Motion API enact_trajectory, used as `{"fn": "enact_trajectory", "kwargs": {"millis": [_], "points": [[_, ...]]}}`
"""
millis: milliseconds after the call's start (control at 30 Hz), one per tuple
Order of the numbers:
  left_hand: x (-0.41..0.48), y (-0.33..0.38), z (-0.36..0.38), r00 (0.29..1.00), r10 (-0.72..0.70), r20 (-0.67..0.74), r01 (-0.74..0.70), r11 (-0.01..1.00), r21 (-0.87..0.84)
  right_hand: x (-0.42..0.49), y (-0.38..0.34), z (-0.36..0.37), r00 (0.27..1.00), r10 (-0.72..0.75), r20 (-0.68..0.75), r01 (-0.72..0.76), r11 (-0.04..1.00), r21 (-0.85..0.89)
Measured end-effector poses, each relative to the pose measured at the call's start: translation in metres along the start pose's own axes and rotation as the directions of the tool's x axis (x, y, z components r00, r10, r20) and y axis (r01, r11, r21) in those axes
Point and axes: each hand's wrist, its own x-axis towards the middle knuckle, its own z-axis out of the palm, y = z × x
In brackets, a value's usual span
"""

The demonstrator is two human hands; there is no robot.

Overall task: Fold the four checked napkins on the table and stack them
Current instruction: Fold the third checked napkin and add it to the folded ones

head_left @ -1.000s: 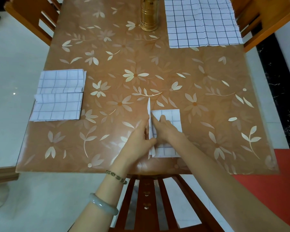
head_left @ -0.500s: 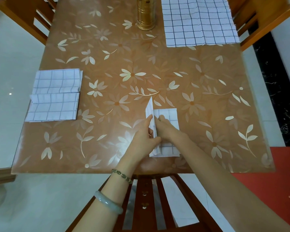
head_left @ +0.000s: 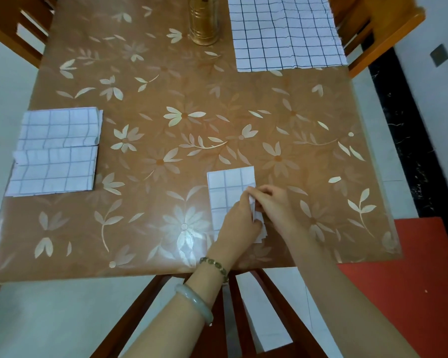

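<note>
A small folded checked napkin [head_left: 229, 188] lies near the table's front edge, right of centre. My left hand [head_left: 241, 219] rests on its near half and pinches its right edge. My right hand [head_left: 273, 202] meets it there, fingertips pinching the same edge. Two folded checked napkins lie side by side at the table's left edge, one farther [head_left: 59, 127] and one nearer [head_left: 53, 171]. An unfolded checked napkin [head_left: 284, 32] lies flat at the far right corner.
The table [head_left: 166, 156] has a brown floral cover. A gold metal canister [head_left: 204, 20] stands at the far middle. Wooden chairs stand at the far left [head_left: 16, 24], the far right [head_left: 372, 29] and just below me [head_left: 217, 319].
The upright flap at the napkin's left side has been folded over to the right and now lies flat. Both hands moved right to the napkin's right edge.
</note>
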Motion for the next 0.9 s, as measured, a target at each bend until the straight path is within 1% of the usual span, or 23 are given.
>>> {"fn": "enact_trajectory", "kwargs": {"millis": [100, 167, 200, 300, 367, 433, 533, 600, 667, 800, 833, 867, 900], "points": [[0.001, -0.003, 0.005, 0.999, 0.029, 0.025, -0.028, 0.999, -0.030, 0.008, 0.003, 0.000, 0.999, 0.022, -0.044, -0.026, 0.996, -0.085], [-0.002, -0.007, 0.001, 0.997, 0.075, 0.024, -0.075, 0.997, 0.008, 0.010, 0.005, 0.000, 0.998, 0.019, -0.057, -0.028, 0.986, -0.164], [-0.003, -0.011, -0.004, 0.995, 0.100, -0.004, -0.100, 0.993, 0.061, 0.009, 0.005, 0.001, 0.998, 0.009, -0.061, -0.021, 0.981, -0.195], [0.000, -0.035, -0.028, 0.965, 0.200, -0.171, -0.158, 0.959, 0.235, 0.011, 0.007, 0.002, 0.996, -0.026, -0.080, 0.006, 0.968, -0.250], [0.004, -0.054, -0.043, 0.934, 0.291, -0.209, -0.195, 0.902, 0.385, 0.010, 0.007, 0.002, 0.995, -0.046, -0.088, 0.019, 0.958, -0.285], [0.011, -0.069, -0.052, 0.934, 0.329, -0.142, -0.223, 0.843, 0.489, 0.009, 0.008, 0.003, 0.992, -0.080, -0.096, 0.047, 0.951, -0.306], [0.023, -0.082, -0.057, 0.938, 0.347, 0.006, -0.275, 0.731, 0.625, 0.009, 0.009, 0.004, 0.987, -0.127, -0.093, 0.088, 0.936, -0.342], [0.029, -0.089, -0.056, 0.939, 0.331, 0.090, -0.297, 0.653, 0.697, 0.011, 0.011, 0.003, 0.984, -0.153, -0.089, 0.111, 0.925, -0.363], [0.032, -0.095, -0.055, 0.941, 0.314, 0.125, -0.298, 0.599, 0.743, 0.013, 0.012, 0.002, 0.980, -0.177, -0.090, 0.130, 0.915, -0.381], [0.034, -0.101, -0.053, 0.938, 0.317, 0.139, -0.302, 0.556, 0.774, 0.012, 0.013, 0.004, 0.975, -0.196, -0.109, 0.131, 0.892, -0.432], [0.034, -0.101, -0.053, 0.937, 0.321, 0.141, -0.306, 0.552, 0.776, 0.013, 0.013, 0.005, 0.966, -0.228, -0.124, 0.144, 0.869, -0.474], [0.034, -0.100, -0.054, 0.935, 0.324, 0.144, -0.310, 0.551, 0.775, 0.014, 0.013, 0.005, 0.947, -0.292, -0.135, 0.177, 0.822, -0.541], [0.034, -0.100, -0.055, 0.933, 0.330, 0.146, -0.316, 0.550, 0.773, 0.015, 0.012, 0.005, 0.915, -0.384, -0.126, 0.229, 0.748, -0.623]]}}
